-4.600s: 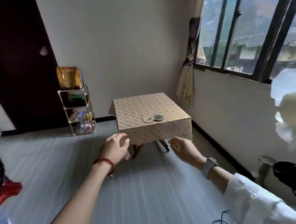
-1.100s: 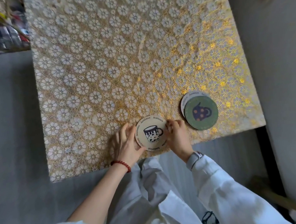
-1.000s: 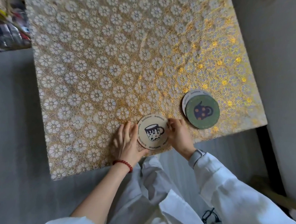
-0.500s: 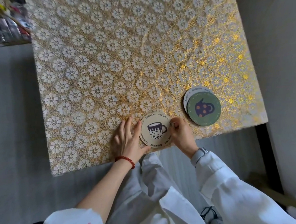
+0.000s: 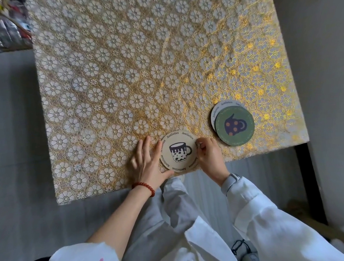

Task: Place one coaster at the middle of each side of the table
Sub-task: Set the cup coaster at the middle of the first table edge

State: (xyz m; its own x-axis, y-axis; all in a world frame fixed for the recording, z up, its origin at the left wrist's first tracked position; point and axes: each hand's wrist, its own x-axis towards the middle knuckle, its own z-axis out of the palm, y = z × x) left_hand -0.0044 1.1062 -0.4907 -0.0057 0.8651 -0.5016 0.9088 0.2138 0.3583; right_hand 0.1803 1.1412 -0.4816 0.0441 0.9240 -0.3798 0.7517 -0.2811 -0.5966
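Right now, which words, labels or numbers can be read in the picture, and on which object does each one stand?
"Aesthetics": repeated around the rim of the beige coaster, the one with the mug drawing, between the hands.
"Aesthetics": on the visible rim of the white coaster, mostly covered by the green one.
Green coaster: lettering runs around its rim, too faint to read.
No numbers or brand marks can be seen elsewhere.

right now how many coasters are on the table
3 show: cream coaster at the near edge between the hands, green coaster to its right, white coaster under it. More may be stacked beneath.
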